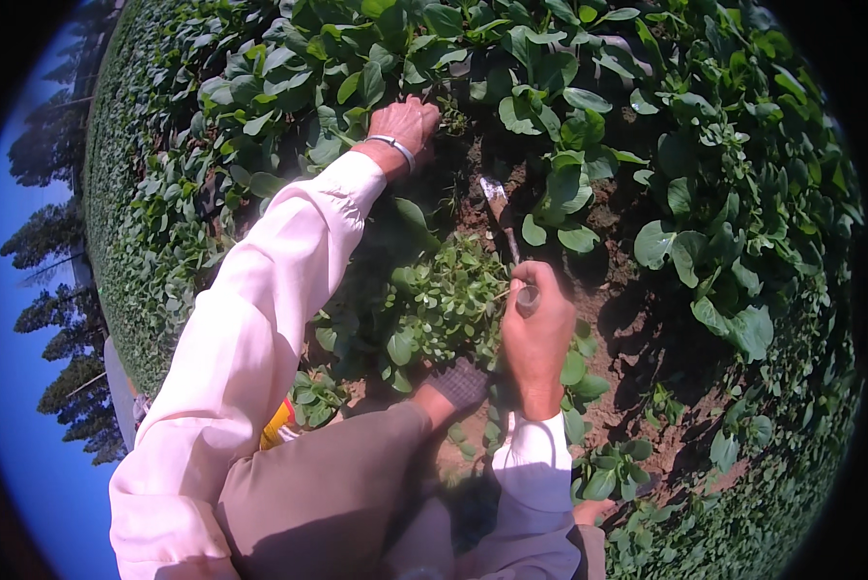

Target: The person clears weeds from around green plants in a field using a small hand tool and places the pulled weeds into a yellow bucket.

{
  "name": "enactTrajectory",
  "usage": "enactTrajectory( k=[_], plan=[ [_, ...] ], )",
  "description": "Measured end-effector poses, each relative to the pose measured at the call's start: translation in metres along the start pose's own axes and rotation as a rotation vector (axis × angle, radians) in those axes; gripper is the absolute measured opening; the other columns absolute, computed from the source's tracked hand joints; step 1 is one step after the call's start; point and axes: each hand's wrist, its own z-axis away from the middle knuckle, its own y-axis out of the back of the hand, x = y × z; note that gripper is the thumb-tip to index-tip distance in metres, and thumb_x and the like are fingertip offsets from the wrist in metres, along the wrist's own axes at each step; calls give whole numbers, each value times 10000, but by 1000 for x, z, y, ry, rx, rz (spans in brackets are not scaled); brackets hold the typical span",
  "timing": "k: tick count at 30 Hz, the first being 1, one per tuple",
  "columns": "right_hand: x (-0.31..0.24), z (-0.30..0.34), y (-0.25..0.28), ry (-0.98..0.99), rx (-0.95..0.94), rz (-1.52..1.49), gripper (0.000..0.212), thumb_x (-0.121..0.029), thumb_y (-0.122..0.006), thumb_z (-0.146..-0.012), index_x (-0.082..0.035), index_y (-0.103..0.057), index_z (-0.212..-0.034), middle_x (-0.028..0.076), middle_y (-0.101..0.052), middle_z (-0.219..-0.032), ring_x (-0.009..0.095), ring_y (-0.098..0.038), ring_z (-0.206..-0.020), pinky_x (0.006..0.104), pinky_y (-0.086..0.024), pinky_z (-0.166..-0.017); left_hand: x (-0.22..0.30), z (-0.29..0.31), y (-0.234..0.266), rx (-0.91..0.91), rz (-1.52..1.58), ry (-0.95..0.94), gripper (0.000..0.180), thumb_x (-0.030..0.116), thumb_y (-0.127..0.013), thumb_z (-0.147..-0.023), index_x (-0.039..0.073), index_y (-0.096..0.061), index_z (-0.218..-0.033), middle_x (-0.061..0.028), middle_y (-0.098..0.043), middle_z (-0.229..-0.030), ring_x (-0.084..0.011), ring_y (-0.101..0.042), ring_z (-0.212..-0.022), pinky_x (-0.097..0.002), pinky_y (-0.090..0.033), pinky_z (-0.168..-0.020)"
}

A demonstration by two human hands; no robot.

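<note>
My left hand (pixel 405 128), with a pale band at the wrist, reaches forward among the leafy green plants (pixel 352 77). Its fingers are curled together at the stems, and what lies between them is hidden. My right hand (pixel 538 329) is closed round a small hand weeder (pixel 496 201) with a thin shaft and a narrow, soil-smeared blade. The blade points away from me, over the bare soil between plants. Just left of the right hand sits a clump of small-leaved weeds (pixel 453 295), close in front of my foot.
Brown soil (pixel 637 338) shows between the rows on the right. My bent knee (pixel 328 464) and dark sock (pixel 458 382) are close below the hands. Something yellow and red (pixel 278 423) lies beside the knee. Broad-leaved plants (pixel 734 319) crowd the right; trees (pixel 52 329) stand far left.
</note>
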Motion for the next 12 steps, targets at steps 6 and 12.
enactTrajectory(
  k=[6,12],
  plan=[
    [5,0,0,-10,14,-27,151,13,-614,-828,-63,-592,-957,150,-591,-624,321,-639,-582,379,-455,-545,6,-17,19,-284,-32,117,303,219,-679,-717,22,-659,-946,-208,-690,-959,-385,-664,-930,-463,-548,-791],
    [3,-2,2,-31,-11,-1,153,4,-616,-834,-66,-596,-969,158,-594,-628,297,-653,-589,371,-459,-557,4,-29,20,-327,-32,246,434,243,-668,-742,47,-636,-1127,-201,-690,-1023,-376,-666,-977,-450,-539,-851]
  ],
)
